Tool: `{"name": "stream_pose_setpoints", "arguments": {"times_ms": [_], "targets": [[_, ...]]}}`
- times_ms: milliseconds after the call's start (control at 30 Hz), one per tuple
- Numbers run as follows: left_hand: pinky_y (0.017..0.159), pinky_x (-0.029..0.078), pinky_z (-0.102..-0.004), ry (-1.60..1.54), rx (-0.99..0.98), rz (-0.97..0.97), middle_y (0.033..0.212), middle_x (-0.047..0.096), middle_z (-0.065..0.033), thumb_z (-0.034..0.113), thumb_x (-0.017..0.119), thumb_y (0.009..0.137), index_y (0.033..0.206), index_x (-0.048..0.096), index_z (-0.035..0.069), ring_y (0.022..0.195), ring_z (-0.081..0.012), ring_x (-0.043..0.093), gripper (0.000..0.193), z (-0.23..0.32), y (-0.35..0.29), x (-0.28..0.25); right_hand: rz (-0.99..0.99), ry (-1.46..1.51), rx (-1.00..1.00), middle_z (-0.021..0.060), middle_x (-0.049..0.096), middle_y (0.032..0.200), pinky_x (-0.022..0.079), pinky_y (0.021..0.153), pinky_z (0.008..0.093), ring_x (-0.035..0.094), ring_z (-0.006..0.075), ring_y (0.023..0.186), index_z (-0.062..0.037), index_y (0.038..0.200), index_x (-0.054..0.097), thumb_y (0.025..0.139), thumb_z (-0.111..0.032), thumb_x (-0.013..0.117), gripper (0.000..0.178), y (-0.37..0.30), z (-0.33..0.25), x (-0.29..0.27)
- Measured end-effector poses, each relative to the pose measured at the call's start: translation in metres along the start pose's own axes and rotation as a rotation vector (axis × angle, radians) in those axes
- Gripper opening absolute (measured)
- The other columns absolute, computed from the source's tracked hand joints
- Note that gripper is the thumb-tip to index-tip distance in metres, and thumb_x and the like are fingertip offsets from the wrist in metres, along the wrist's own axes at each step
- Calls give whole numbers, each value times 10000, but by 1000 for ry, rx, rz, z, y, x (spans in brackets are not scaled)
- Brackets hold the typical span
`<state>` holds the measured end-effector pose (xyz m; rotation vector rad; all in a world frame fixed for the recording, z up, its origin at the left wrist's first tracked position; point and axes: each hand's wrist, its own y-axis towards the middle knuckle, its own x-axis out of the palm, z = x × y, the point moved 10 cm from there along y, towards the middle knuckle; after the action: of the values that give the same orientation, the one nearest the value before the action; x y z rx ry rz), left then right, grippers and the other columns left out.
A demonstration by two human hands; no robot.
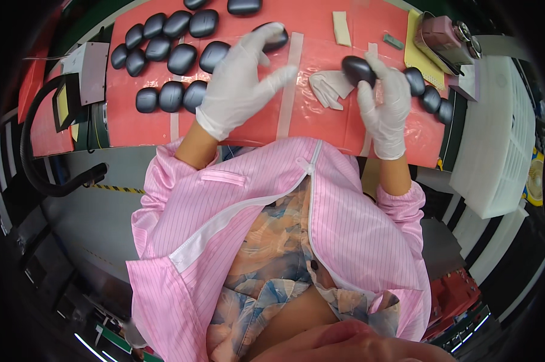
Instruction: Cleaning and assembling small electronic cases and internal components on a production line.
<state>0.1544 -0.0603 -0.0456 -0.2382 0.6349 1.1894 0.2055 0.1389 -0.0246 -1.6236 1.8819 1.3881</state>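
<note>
My right hand (384, 99), in a white glove, grips a dark grey, glossy rounded case (358, 70) between thumb and fingers. The case is held over a crumpled white cloth (328, 89) on the red mat. My gloved left hand (239, 78) is open, its thumb stretched out to the right. Its fingertips lie over another dark rounded case (277, 40) at the far side of the mat; whether they touch it I cannot tell. Left of that hand, several like cases (181, 59) lie in rows, with one case (195, 96) partly behind the glove.
Several dark cases (430, 99) line the right edge of the red mat (321, 130). A folded cloth strip (341, 28) and a small green block (393, 41) lie farther back. Pink containers (442, 39) stand at far right on a yellow pad (418, 55). A black flexible hose (28, 139) curves at left.
</note>
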Motion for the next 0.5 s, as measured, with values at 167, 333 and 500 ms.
{"name": "stream_pose_setpoints", "arguments": {"times_ms": [167, 333, 500], "targets": [[769, 501, -436, 601, 91, 150, 1043, 587, -156, 348, 697, 771, 1224, 526, 42, 939, -334, 590, 573, -22, 29, -10, 2, -416, 101, 154, 617, 984, 437, 874, 418, 558, 317, 959, -59, 1162, 622, 812, -118, 630, 355, 6, 55, -3], [802, 488, -433, 426, 28, 21, 1070, 579, -184, 350, 729, 728, 1192, 538, 67, 945, -358, 582, 576, -27, 31, 8, -9, -449, 47, 143, 580, 1175, 383, 1004, 449, 477, 369, 1184, -103, 1182, 611, 828, -157, 653, 361, 0, 50, -4], [797, 539, -321, -1277, -307, -101, 1144, 592, -150, 219, 487, 929, 1232, 470, -11, 914, -223, 633, 380, -30, 11, 36, 94, 24, 53, 137, 554, 1208, 389, 1004, 377, 497, 299, 1186, -57, 1190, 602, 860, -120, 626, 336, 3, 23, -11]]}}
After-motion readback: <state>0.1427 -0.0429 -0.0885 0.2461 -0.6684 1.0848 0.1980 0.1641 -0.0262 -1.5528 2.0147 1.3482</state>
